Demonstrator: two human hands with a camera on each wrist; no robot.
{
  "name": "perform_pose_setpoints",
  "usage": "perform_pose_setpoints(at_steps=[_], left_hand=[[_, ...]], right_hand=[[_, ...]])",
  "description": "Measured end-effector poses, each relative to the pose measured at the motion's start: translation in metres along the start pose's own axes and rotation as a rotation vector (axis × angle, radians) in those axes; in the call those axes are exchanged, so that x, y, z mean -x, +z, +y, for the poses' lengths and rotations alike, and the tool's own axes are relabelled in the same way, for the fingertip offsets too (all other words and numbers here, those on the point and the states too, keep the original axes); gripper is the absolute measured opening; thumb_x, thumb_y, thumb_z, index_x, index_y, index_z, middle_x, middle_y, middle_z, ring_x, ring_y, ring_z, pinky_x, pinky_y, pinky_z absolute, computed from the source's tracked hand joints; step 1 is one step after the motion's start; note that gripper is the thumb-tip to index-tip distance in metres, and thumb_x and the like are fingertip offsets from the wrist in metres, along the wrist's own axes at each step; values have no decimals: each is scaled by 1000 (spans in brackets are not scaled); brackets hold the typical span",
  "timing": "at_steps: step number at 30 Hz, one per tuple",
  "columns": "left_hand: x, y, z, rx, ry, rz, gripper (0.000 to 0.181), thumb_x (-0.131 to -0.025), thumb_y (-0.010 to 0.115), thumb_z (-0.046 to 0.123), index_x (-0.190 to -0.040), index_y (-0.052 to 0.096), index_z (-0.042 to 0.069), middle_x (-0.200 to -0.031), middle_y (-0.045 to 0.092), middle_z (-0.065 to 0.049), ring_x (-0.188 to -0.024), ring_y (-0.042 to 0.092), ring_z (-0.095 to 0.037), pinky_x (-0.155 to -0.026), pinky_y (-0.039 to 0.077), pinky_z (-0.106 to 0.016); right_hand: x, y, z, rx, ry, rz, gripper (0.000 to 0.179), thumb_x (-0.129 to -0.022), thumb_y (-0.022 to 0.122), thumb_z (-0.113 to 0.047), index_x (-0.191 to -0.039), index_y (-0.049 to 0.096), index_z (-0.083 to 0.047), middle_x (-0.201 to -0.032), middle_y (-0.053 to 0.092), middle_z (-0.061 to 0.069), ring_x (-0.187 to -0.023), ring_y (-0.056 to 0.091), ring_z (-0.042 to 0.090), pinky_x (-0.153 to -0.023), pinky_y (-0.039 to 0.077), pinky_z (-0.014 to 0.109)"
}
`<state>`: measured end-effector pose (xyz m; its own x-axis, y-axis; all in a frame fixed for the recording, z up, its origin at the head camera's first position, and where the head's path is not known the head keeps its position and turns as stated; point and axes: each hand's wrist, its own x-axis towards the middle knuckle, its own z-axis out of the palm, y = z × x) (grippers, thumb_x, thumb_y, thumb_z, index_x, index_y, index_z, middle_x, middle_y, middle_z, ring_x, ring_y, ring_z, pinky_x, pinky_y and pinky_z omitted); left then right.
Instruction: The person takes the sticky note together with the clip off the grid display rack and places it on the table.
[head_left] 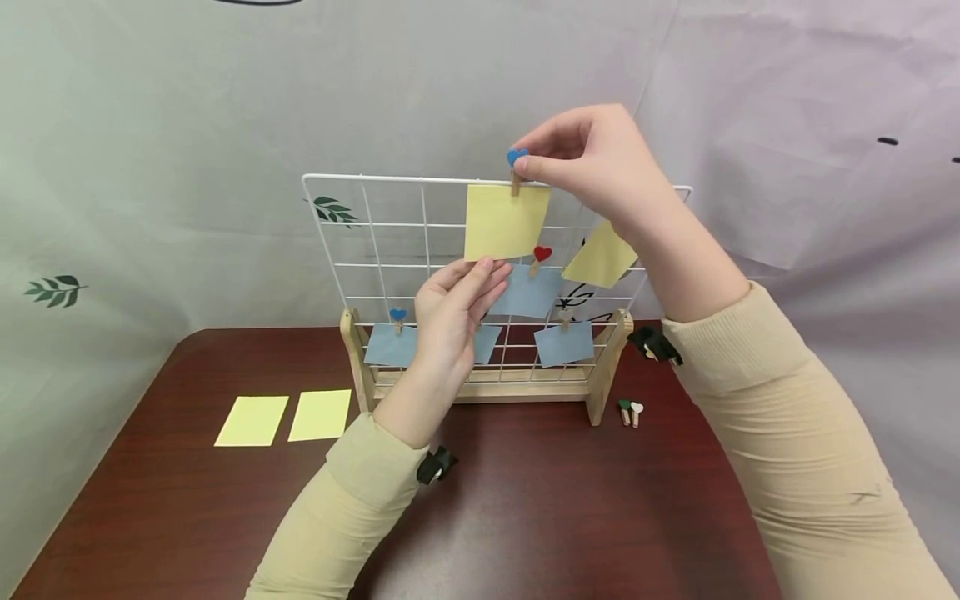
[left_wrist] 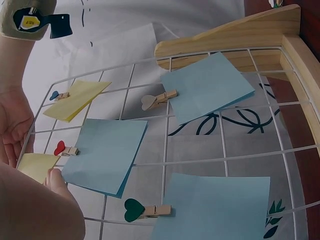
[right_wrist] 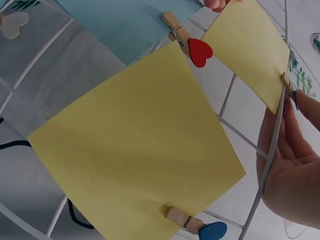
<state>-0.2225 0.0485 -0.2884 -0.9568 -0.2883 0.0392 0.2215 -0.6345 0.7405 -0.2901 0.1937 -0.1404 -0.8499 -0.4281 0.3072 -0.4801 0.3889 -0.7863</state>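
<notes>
My right hand (head_left: 592, 158) pinches a small wooden clothespin with a blue heart (head_left: 517, 157) at the top wire of a white grid rack (head_left: 375, 223). The clothespin's wooden end overlaps the top edge of a yellow paper note (head_left: 506, 221). Lower down, my left hand (head_left: 453, 304) pinches that note's bottom edge between thumb and fingers. A second yellow note (right_wrist: 140, 140) hangs to the right, clipped by another blue-heart clothespin (right_wrist: 212, 231). Below are a light blue note (left_wrist: 107, 155) with a red-heart clothespin (left_wrist: 60, 148) and several more blue notes, one partly hidden by my left hand.
Two yellow notes (head_left: 252, 421) lie on the dark red table (head_left: 562, 500) at left. To the right of the rack's wooden stand (head_left: 600, 383) are two clothespins, one with a green heart (head_left: 625, 406), one with a white heart (head_left: 637, 408). A pale cloth backdrop (head_left: 187, 167) hangs behind.
</notes>
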Motion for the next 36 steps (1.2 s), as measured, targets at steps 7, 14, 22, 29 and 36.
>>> perform_pose_setpoints(at_steps=[7,14,22,29,36], left_hand=[[2,2,-1,-7,11,10,13,-102,67,-3,-93,73,4,-86,80,-4,-83,81,-12,-87,68,-29],[3,5,-2,-1,27,30,15,-101,67,-4,-92,72,5,-84,79,-4,-81,81,-12,-85,68,-29],[1,6,-3,3,50,61,15,-100,68,-5,-89,72,4,-81,79,-4,-77,81,-12,-81,69,-29],[-2,5,-3,-1,86,83,18,-100,69,-6,-86,71,5,-79,79,-4,-75,81,-12,-79,69,-29],[-4,3,-4,-11,96,78,17,-99,69,-6,-86,71,4,-79,78,-5,-75,81,-13,-78,69,-29]], right_hand=[[0,0,3,-39,3,-5,17,-93,83,-18,-106,83,-8,-85,79,-11,-94,74,12,-92,57,26],[0,3,4,-83,-13,19,15,-92,84,-17,-104,83,-7,-82,80,-11,-90,75,12,-90,57,25],[-2,6,6,-114,-11,29,11,-92,83,-13,-101,83,-6,-79,79,-11,-88,74,12,-89,57,26],[-4,8,6,-133,4,32,5,-92,83,-12,-96,84,-10,-76,79,-11,-88,74,13,-89,57,27],[-6,9,6,-120,20,32,6,-92,82,-11,-97,85,-8,-74,78,-11,-92,72,14,-90,57,27]])
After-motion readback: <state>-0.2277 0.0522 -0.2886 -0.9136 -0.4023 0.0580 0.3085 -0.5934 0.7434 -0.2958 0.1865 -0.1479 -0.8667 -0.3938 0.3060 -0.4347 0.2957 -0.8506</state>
